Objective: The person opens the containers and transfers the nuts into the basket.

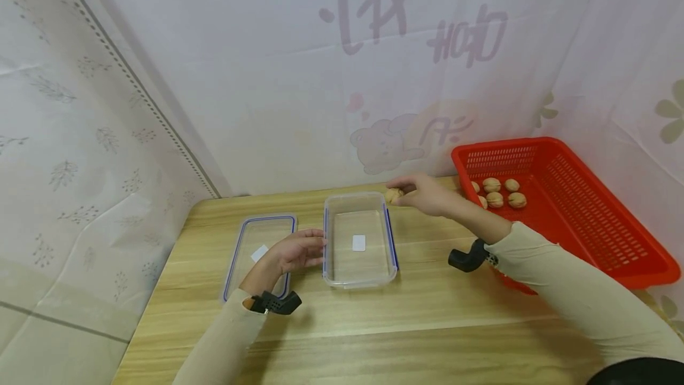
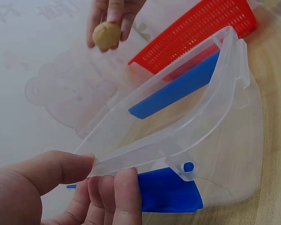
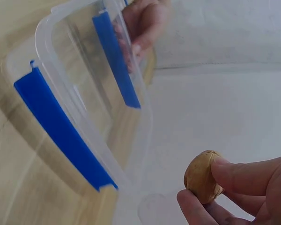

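Note:
A walnut [image 3: 202,177] is pinched between the thumb and fingers of my right hand [image 1: 427,194]. In the head view that hand is just beyond the far right corner of a clear plastic food box [image 1: 359,267], and the walnut [image 1: 394,195] hangs near the rim. The box stands uncovered on the table, with blue latches [image 3: 61,126] folded down along its sides. At its left side, my left hand [image 1: 300,250] holds the rim, thumb on the edge and curled fingers [image 2: 127,194] against the outside by a latch. Inside, only a small white label [image 1: 358,243] shows.
A lid [image 1: 241,257] with a blue seal lies left of the box, partly behind my left hand. On the right stands a red plastic basket [image 1: 579,195] with several walnuts [image 1: 494,199] at its left end. A patterned cloth [image 1: 278,76] hangs behind the wooden table [image 1: 342,331].

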Demonstrator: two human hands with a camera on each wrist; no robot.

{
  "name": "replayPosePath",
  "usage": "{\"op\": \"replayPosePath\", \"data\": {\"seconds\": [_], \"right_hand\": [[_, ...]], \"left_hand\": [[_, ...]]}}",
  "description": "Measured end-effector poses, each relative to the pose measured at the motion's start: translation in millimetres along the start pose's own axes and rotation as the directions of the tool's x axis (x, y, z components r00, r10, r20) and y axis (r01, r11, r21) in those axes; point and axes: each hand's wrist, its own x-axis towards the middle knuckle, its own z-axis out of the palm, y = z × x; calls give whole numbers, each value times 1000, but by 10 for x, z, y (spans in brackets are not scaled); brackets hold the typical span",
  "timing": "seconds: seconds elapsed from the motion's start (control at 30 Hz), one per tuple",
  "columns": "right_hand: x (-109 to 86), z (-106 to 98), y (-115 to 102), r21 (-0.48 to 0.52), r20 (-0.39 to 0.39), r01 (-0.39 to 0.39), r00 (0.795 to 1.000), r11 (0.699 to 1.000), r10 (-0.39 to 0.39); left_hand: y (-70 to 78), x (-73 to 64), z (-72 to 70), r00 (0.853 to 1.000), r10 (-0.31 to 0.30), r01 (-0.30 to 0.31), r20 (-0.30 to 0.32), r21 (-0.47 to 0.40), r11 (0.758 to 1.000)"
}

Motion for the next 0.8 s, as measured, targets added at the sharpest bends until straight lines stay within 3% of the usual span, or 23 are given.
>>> {"op": "replayPosePath", "data": {"seconds": [0.3, 0.53, 0.8], "right_hand": [[-322, -440, 145, -75, -78, -33, 997, 997, 27], [-545, -725, 285, -122, -140, -127, 984, 984, 110], [-741, -923, 549, -30, -145, -197, 971, 980, 191]], "left_hand": [[7, -10, -6, 1000, 8, -8, 24, -10, 1000], [2, -15, -9, 1000, 7, -8, 12, 11, 1000], [-6, -9, -13, 1000, 14, -14, 15, 23, 1000]]}}
